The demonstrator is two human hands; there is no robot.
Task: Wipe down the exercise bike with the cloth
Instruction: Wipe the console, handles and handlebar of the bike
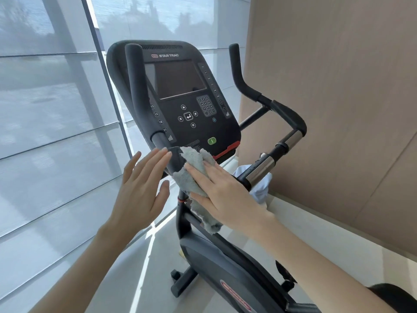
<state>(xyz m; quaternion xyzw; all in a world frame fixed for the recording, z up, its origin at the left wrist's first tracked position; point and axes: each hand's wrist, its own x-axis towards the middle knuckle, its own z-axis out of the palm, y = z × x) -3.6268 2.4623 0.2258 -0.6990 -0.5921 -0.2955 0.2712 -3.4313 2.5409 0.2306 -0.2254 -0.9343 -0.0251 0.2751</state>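
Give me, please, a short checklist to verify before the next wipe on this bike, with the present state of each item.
1. Cloth is under control: ok, the right hand presses it flat against the bend of the left handlebar.
2. Left hand is free to help: ok, it is open and holds nothing.
3. Left fingertips touch the bar: cannot tell.
4. Green button is clear of the cloth: ok, the cloth lies below it and to the left.
5. Right handlebar is already wiped: cannot tell.
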